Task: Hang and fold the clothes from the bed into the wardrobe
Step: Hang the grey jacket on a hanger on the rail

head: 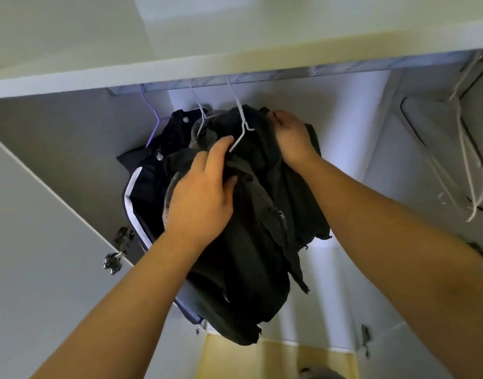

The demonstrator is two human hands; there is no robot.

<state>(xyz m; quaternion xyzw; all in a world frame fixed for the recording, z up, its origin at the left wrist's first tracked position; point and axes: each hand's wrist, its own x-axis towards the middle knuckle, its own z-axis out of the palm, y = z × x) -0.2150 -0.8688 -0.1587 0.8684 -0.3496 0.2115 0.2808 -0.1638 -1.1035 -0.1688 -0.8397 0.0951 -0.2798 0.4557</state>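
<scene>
Under the wardrobe rail (pixel 262 75), a black garment (pixel 251 242) is hanging in a bunched mass from a white hanger (pixel 241 124), whose hook is reaching up to the rail. The left hand (pixel 202 198) is curling its fingers and thumb into the fabric at the near shoulder, with the forefinger lying against the tip of the hanger's bare arm. The right hand (pixel 292 135) is gripping the cloth at the far shoulder, fingers folded over the edge.

Assessment: the step in hand appears to be seating the garment squarely on its hanger. The near arm of the wire is showing above the cloth, so that shoulder is probably not yet on. The left hand should be drawing the fabric up and over the arm's tip while the right is steadying the other side, so that the hanger is not tipping or lifting off the rail.

Close on the left, a grey garment (pixel 205 132) and a navy jacket (pixel 142 192) with a white stripe are crowding the work; snagging on them is a risk. Empty hangers (pixel 467 160) are hanging well apart at the right.
</scene>
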